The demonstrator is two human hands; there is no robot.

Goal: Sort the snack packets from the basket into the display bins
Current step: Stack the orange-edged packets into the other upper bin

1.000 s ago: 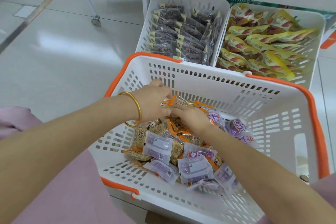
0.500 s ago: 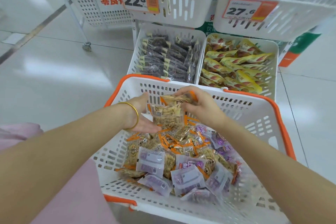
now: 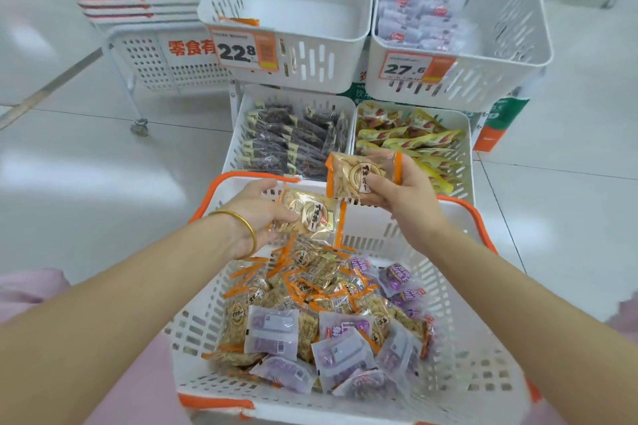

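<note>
Above the basket [image 3: 483, 373], left hand [image 3: 257, 214] and right hand [image 3: 404, 193] each grip orange-edged packets [image 3: 310, 214] [image 3: 355, 176], stocked bins [image 3: 238, 134] beyond.

Arms outstretched, left hand [image 3: 259, 215] and right hand [image 3: 404, 195] (slightly higher) each grip a packet [image 3: 312, 217].

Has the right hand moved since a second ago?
Yes. The right hand has lifted up from among the packets in the basket, and now holds an orange-edged packet above its far rim.

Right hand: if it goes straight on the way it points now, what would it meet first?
Probably the dark packets in the lower left bin, beyond the basket rim; the right hand carries its packet ahead. Depth is unclear.
</note>
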